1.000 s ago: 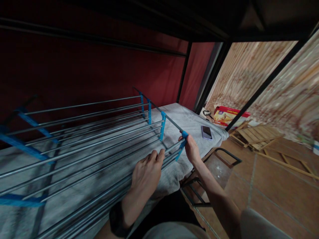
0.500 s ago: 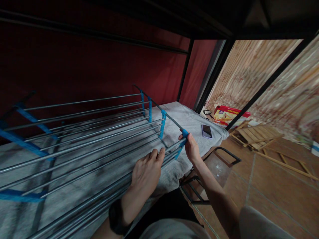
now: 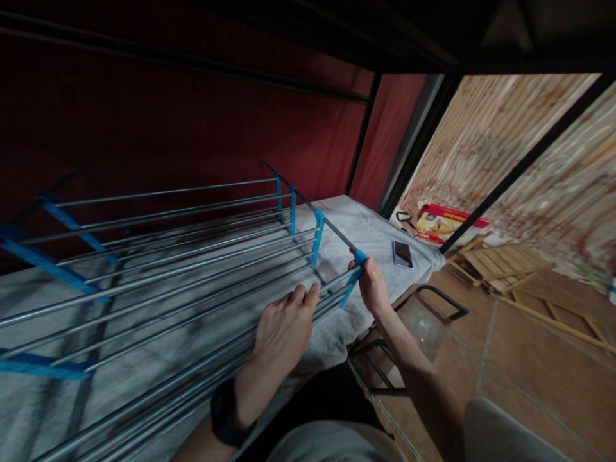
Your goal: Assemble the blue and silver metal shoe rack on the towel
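Grey bedding [image 3: 375, 234] on a lower bunk, under a dark metal bed frame [image 3: 366, 135] with a red wall behind, carries a folding clothes-drying rack [image 3: 192, 256] of steel rods and blue joints across the left and centre of the frame. Lower centre: the left hand [image 3: 283, 327], fingers curled together over the near rods. Just right of centre: the right hand [image 3: 373, 285], clamped on the rack's corner joint [image 3: 359, 258]. The step in hand appears to be steadying the rack's near end; shifting it would call for both grips holding. Farther right: a smartphone [image 3: 402, 254] on the bedding, then a red box [image 3: 447, 221] and wooden slats [image 3: 505, 263] on the tiled floor.
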{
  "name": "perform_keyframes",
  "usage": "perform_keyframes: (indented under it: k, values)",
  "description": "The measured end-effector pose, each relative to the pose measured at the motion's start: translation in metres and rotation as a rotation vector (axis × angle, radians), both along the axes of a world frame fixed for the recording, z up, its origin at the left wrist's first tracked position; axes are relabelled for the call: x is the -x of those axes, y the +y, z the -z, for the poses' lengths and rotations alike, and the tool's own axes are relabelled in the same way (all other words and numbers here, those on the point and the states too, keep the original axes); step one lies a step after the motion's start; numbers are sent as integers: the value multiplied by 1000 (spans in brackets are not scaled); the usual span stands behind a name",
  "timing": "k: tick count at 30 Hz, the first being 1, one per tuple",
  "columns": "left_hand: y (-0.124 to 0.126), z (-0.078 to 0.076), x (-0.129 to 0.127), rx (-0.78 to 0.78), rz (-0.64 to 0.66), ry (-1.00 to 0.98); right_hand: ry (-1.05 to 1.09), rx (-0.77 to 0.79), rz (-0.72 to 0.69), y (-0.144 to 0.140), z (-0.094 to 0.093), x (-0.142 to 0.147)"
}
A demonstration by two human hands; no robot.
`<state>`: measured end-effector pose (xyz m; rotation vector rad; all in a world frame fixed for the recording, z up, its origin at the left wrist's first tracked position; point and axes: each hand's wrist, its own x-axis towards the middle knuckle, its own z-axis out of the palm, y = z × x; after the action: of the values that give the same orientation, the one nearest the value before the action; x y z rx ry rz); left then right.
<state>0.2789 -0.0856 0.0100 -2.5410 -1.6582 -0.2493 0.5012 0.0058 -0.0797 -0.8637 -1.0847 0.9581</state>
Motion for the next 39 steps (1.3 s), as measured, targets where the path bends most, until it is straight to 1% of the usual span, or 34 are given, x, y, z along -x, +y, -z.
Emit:
perform_keyframes:
  k: [6,9,12,16,23,27,30,33,36,39]
  values:
    - [8,7,3,41,-9,-58,-87,15,52,0,4,1]
    - [11,10,4,46,-19,-77,-83,16,30,-1,3,1]
    - [5,6,0,9,-22,-28,-96,25,29,-3,1,2]
    - [-4,-1,-10,-31,3,-10,-135,34,101,-5,0,4]
    - [-9,4,-14,-81,3,-37,-121,30,109,-7,-3,6]
    - [-16,1,-15,-111,12,-69,-59,44,87,-13,-8,6]
    - [-20,-1,-13,-155,33,-82,-3,29,91,-10,-8,3]
    - [-24,-1,-9,-218,37,-85,61,46,128,1,-4,-1]
    - [-31,-2,-3,-226,-2,-66,90,54,149,7,-1,-4]
    - [-41,-4,11,-202,-52,-19,63,103,163,5,-2,-7]
